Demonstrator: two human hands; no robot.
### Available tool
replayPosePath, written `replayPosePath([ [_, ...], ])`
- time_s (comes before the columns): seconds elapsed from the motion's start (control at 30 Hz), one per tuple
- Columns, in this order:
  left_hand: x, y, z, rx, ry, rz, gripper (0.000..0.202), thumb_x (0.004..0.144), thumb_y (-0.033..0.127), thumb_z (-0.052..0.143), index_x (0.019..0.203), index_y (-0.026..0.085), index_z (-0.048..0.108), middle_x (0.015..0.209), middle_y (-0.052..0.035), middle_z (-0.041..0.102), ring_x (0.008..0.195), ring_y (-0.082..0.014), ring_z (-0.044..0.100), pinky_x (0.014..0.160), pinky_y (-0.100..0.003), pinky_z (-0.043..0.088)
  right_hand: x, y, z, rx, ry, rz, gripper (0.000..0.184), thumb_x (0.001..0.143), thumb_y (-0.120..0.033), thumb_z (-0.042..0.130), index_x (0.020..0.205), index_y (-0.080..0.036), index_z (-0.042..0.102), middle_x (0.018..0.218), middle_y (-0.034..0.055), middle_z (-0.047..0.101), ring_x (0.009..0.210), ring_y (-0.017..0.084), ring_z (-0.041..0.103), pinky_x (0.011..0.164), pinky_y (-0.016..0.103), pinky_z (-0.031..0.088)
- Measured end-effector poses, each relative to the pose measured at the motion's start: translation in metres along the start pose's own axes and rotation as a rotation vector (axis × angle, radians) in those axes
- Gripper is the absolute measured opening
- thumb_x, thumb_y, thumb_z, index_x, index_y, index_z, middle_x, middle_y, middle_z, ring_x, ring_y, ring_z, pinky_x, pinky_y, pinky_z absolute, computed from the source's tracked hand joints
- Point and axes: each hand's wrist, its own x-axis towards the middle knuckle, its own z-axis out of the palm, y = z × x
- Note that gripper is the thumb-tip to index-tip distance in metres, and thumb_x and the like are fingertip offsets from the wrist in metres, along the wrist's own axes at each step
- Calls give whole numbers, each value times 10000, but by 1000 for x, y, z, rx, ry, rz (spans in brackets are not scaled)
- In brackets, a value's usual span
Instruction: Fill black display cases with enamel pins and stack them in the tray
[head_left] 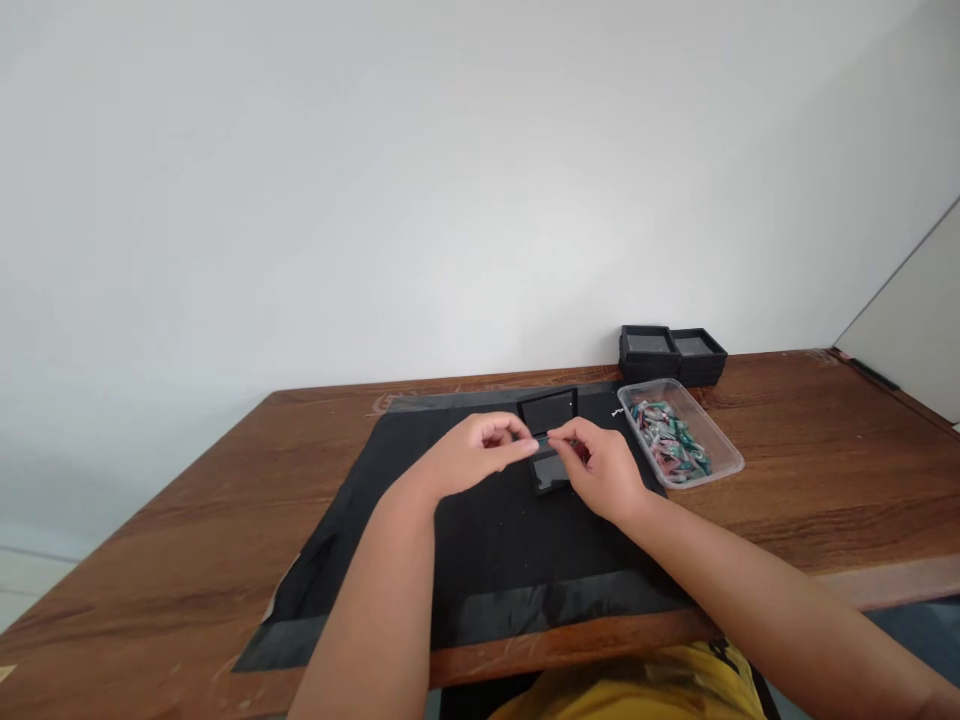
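Your two hands meet just right of the frame's centre. Your right hand [600, 468] has its thumb and index fingers together, clamped on a small teal piece [542, 441]. Your left hand [480, 450] reaches in from the other side, fingers curled and their tips close to the piece's left end; you cannot tell from here whether they grip it too. The piece sits between your fingertips, over an open black case [552, 474], whose raised lid shows just above your hands and whose base shows just below them.

Under the case, a black mat [480, 545] covers the middle of the wooden surface [795, 450]. Right of centre, near your right hand, you have a clear plastic tub [718, 455] holding many small teal and pinkish pieces [670, 440]. Behind it, at the wall [480, 200], stand two side-by-side stacks of black trays [671, 368]. Yellow cloth [637, 690] shows at the bottom edge.
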Motion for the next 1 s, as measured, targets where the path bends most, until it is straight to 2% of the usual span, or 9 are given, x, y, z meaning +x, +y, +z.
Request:
replayPosePath([
  [0.1,4,-20,-10,47,-118,-367,602,787,786,482,765,210,654,501,18,505,504,-155,472,531,-285,397,4,-1,-1,-225,-64,23,206,964,-301,503,972,-247,701,809,29,744,661,176,638,642,276,393],
  [0.17,9,-32,-13,45,-35,-457,606,731,807,527,741,209,627,514,19,499,501,-163,477,512,-290,391,8,-2,1,-380,-125,55,204,964,-251,497,993,-256,699,867,38,766,748,198,679,665,283,386],
  [0.2,11,-37,-13,38,62,-453,619,734,816,505,742,208,621,515,25,478,502,-165,475,503,-289,378,10,-4,2,-443,-161,68,207,959,-231,498,1000,-258,699,901,42,773,791,209,692,673,287,384],
  [0.3,19,-42,-9,65,138,-420,586,749,778,518,797,204,622,557,20,503,559,-182,523,529,-287,375,15,-9,5,-555,-264,71,225,951,-193,494,1009,-254,703,980,52,777,876,225,702,688,297,394],
  [0.37,23,-42,-5,85,161,-376,551,725,691,613,958,193,652,640,6,585,651,-200,587,587,-289,404,15,-12,8,-578,-312,40,240,947,-173,491,1012,-246,710,1011,58,774,911,226,701,706,302,410],
  [0.47,27,-40,3,132,165,-241,715,681,572,693,1277,190,590,773,2,666,736,-213,634,658,-295,434,13,-12,11,-563,-318,-27,264,959,-173,479,1055,-244,714,1064,61,764,959,219,695,745,301,434],
  [0.53,29,-40,7,176,137,-166,764,688,552,681,1355,199,560,794,8,672,737,-214,639,657,-294,433,12,-10,13,-552,-283,-59,279,978,-197,463,1112,-253,701,1083,55,758,967,212,691,757,297,442],
  [0.8,29,-36,10,319,99,-136,550,718,596,658,1124,232,723,826,-15,690,725,-213,636,622,-287,413,15,-2,18,-579,-332,-95,272,954,-166,480,1103,-259,687,1070,41,759,962,200,694,754,293,448],
  [1.0,25,-32,10,333,115,-130,523,732,608,659,1093,237,736,861,-25,705,745,-218,645,625,-284,415,16,-2,11,-392,-290,-15,296,882,-247,639,1167,-305,692,1140,-7,763,1038,201,696,852,299,480],
])
